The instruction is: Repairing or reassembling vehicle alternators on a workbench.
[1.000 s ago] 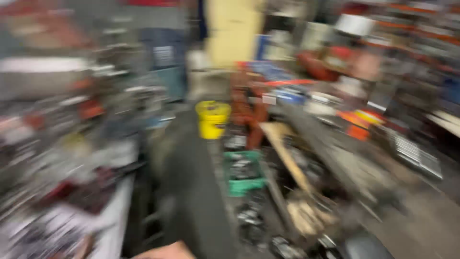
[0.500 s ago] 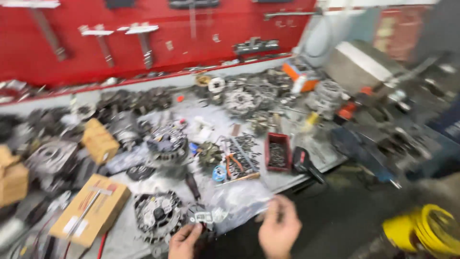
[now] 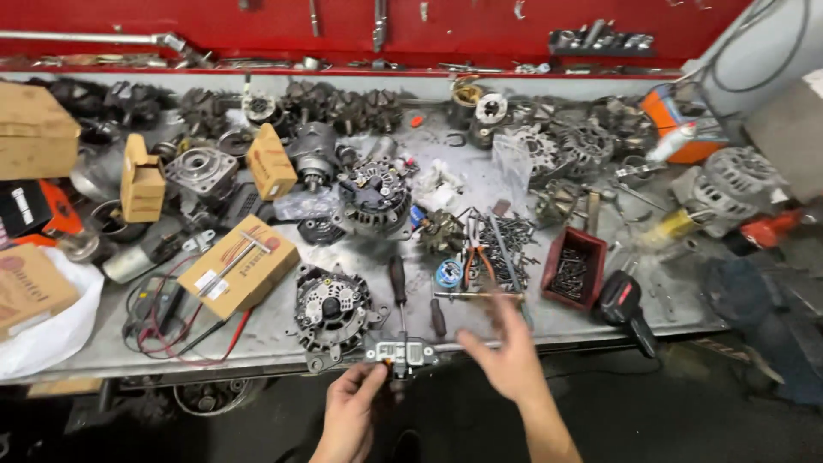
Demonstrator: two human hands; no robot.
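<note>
Left hand (image 3: 347, 411) pinches a regulator (image 3: 400, 351) at the bench (image 3: 600, 321) edge; right hand (image 3: 506, 356) reaches open-fingered. A slip could drop it.

Dull grey metal workbench (image 3: 600, 319), matt brown cardboard box (image 3: 240, 266), glossy red plastic tray (image 3: 573, 267).

Grey metal bench (image 3: 600, 319), worn and scuffed, spanning the room's width. Red wall panel (image 3: 480, 34) behind, hung with tools above a narrow ledge. Dark floor (image 3: 669, 411) below the front edge. Even overhead light.
</note>
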